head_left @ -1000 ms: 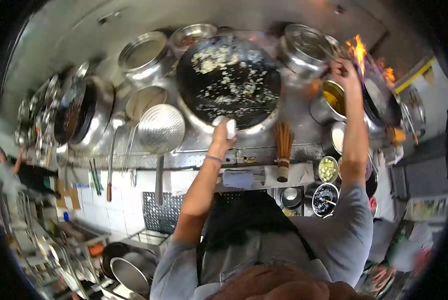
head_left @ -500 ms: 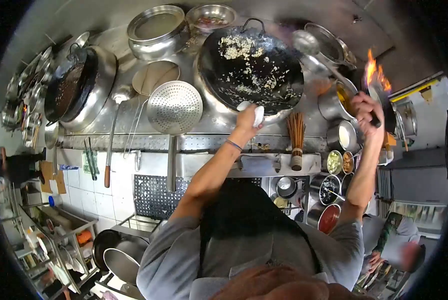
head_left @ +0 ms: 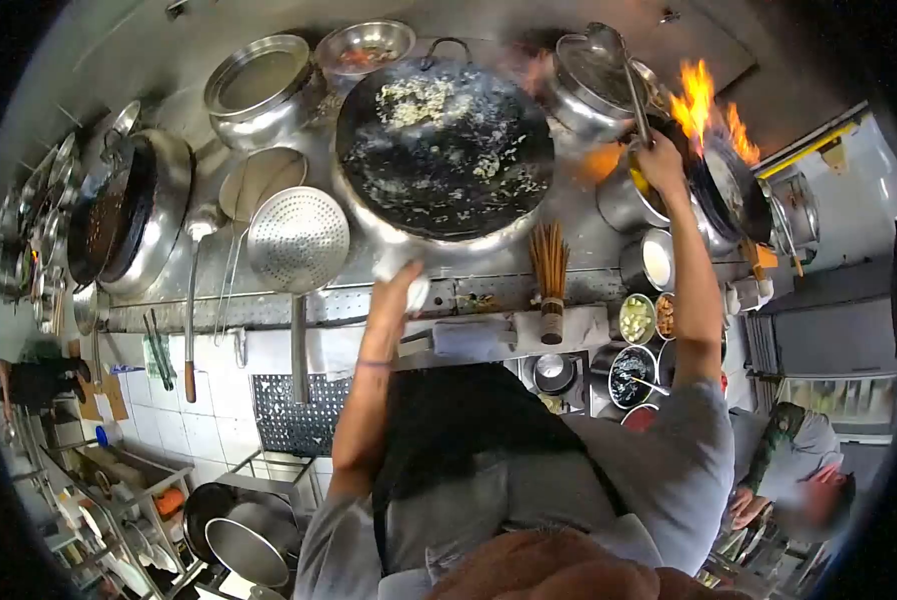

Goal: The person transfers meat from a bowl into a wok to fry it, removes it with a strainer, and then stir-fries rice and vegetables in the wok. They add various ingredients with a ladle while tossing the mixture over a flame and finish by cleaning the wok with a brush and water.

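Observation:
My left hand (head_left: 396, 290) is closed on a folded white cloth (head_left: 419, 294), just off the near rim of a large black wok (head_left: 439, 205). Pale chopped food (head_left: 414, 103) lies scattered in the wok, thickest toward its far side. My right hand (head_left: 661, 162) grips the handle of a ladle (head_left: 637, 100), its bowl pointing away from me above a covered steel pot (head_left: 591, 72). Right of that hand, flames (head_left: 697, 98) rise around a second dark wok (head_left: 754, 205).
A perforated skimmer (head_left: 299, 240) and a bamboo brush (head_left: 551, 275) lie near the counter's front edge. Ingredient bowls, one with dark contents (head_left: 631, 375), stand at my right. Another wok (head_left: 119, 215) sits on the left burner. A person (head_left: 804, 450) is at lower right.
My left hand and cloth have come away from the wok's rim toward me. My right hand has moved forward with the ladle. The flames on the right look taller, and the view has shifted.

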